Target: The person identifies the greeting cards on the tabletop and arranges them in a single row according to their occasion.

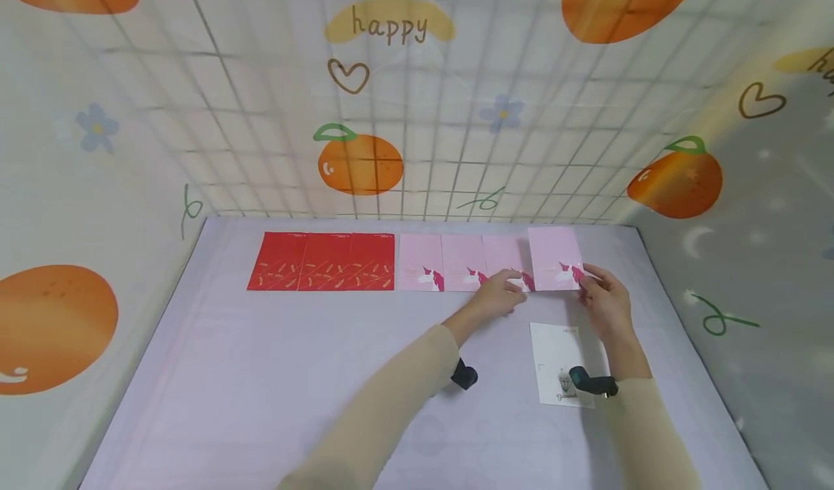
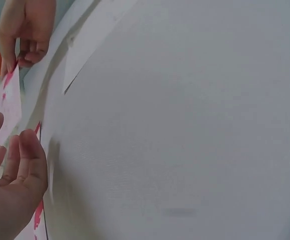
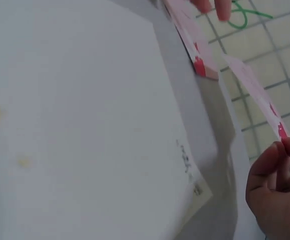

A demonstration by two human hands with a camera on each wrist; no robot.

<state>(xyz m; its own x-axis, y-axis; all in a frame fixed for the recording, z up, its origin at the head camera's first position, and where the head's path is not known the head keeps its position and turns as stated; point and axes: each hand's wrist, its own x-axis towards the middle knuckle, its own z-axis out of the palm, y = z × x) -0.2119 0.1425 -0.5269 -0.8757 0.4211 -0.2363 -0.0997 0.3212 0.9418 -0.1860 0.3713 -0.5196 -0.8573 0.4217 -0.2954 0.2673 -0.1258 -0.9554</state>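
Observation:
My right hand (image 1: 609, 305) pinches the lower right corner of a pink card (image 1: 554, 255) with a red unicorn print, between thumb and fingers. In the right wrist view the held card (image 3: 255, 90) stands raised and tilted, apart from the row. Three more pink cards (image 1: 420, 255) lie side by side at the back of the table. Over the lower edge of the rightmost of these is my left hand (image 1: 495, 298). Its thumb and fingers are spread apart with nothing between them, as the left wrist view shows, and they partly hide that card's print.
Three red cards (image 1: 280, 258) with gold marks continue the row on the left. A white card (image 1: 554, 360) with a small print lies nearer, partly under the right wrist's camera strap. Patterned cloth (image 1: 417, 113) over a wire grid rises behind the table (image 1: 313, 374).

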